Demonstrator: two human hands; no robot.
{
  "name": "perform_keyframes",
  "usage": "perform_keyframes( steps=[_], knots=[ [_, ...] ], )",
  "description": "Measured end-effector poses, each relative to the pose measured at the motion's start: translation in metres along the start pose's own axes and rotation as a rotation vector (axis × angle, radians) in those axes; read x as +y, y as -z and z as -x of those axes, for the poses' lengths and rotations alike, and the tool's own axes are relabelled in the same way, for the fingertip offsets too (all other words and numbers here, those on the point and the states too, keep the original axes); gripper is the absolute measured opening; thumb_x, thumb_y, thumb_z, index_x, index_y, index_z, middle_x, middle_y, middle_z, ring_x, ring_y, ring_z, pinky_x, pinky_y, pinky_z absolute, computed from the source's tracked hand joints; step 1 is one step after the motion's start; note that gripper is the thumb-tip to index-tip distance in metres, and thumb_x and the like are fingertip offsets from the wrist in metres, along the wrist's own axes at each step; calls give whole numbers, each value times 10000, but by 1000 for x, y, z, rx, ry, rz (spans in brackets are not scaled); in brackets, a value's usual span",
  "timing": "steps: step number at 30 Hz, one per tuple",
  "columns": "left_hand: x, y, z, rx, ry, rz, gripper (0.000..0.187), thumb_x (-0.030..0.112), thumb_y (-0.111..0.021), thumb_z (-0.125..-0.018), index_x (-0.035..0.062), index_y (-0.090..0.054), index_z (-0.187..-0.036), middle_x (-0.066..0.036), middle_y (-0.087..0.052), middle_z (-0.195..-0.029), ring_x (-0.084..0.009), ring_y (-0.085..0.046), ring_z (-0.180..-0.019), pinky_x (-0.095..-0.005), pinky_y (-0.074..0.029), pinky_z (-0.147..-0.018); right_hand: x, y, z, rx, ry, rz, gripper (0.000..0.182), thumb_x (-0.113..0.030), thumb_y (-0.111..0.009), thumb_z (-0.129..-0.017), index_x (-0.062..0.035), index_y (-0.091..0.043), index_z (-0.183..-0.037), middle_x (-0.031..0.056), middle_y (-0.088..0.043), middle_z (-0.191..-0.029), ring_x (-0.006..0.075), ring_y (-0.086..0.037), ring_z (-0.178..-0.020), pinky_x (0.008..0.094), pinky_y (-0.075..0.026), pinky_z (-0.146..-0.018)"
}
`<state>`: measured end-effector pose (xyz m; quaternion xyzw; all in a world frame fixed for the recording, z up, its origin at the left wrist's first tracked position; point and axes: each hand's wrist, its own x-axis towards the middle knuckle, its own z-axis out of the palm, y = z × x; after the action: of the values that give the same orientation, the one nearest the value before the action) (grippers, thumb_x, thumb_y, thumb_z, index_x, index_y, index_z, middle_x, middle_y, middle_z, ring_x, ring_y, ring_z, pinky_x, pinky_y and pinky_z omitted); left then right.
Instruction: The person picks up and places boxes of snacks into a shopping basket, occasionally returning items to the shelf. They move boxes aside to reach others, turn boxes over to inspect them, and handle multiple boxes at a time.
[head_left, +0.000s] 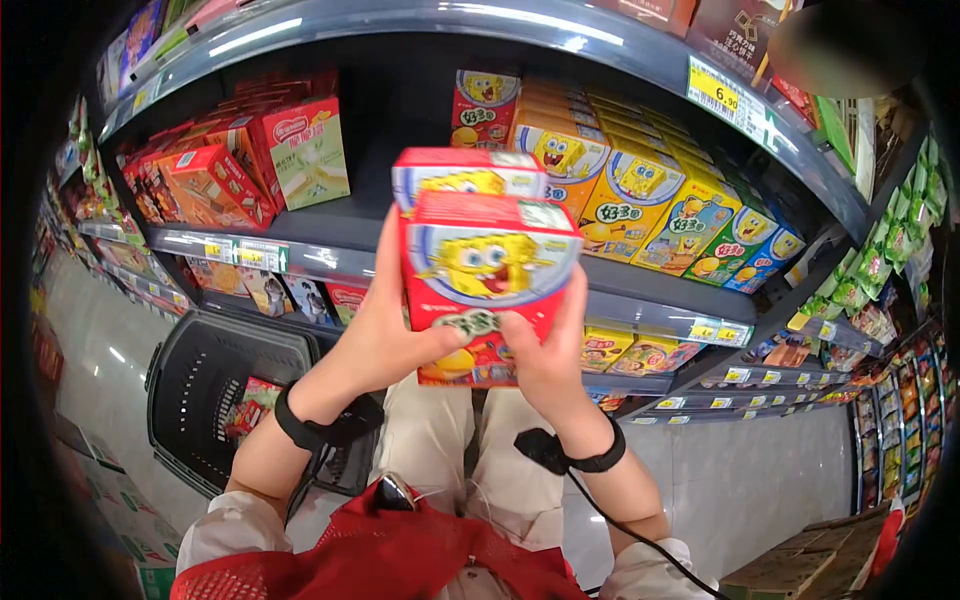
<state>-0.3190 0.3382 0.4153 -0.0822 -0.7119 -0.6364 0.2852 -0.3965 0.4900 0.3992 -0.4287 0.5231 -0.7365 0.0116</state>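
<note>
From the head camera, looking forward and down, two red cartoon-printed boxes sit in front of the chest, held up between both hands, and the spatial fact that matters is that they lie directly between the two grips rather than off to either side. The front red box (488,285) stands upright, its long axis running roughly top to bottom in the view, its printed face turned toward the camera. The left hand (385,330) wraps its left edge, fingers behind and the thumb curled onto the lower front, so that grip is closed around the box. The right hand (548,350) holds the lower right corner, thumb pressed on the front near the middle and fingers along the right side, also closed on it. The rear red box (468,175) peeks above the front one, touching or nearly touching it; which fingers carry it is hidden behind the front box. Both hands are equally near, each on its own side. Just beyond, the shelf (640,285) carries a row of yellow boxes (625,200) of the same brand, at about the height of the held boxes and a little to the right. Down to the left, well below the hands, stands a black shopping basket (205,385) with a packet inside.
</note>
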Motion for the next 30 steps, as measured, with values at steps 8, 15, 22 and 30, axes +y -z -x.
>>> perform_keyframes(
  steps=[8,15,22,30],
  knots=[
    [-1,60,-90,359,-168,-663,1027,110,-836,-635,-86,-148,-1371,-226,-436,-1292,-278,-465,-1197,-349,-367,-1035,-2,-12,-42,-177,388,609,773,-203,-643,-833,58,-206,-1415,261,-253,-1463,403,-288,-1341,449,-246,-1093],
    [-65,63,-183,201,-25,-585,1041,164,-844,-660,-80,-89,-1333,-211,-450,-1261,-257,-471,-1188,-317,-389,-1011,-19,9,-9,-304,255,592,766,-205,-639,-832,50,-213,-1415,234,-243,-1476,397,-308,-1327,451,-253,-1086],
    [-79,66,-223,-200,171,-497,647,159,-753,-779,27,-400,-1305,-74,-557,-1205,-156,-542,-1061,-286,-471,-861,-32,44,10,-286,144,526,763,-176,-653,-812,43,-234,-1411,224,-274,-1468,397,-319,-1322,447,-293,-1064],
    [-81,68,-229,-145,265,-634,489,196,-753,-774,22,-544,-1180,-55,-643,-1057,-133,-610,-906,-272,-512,-720,-28,49,15,-319,75,488,787,-130,-662,-783,32,-223,-1417,216,-271,-1469,374,-336,-1320,426,-285,-1072]
  ],
)
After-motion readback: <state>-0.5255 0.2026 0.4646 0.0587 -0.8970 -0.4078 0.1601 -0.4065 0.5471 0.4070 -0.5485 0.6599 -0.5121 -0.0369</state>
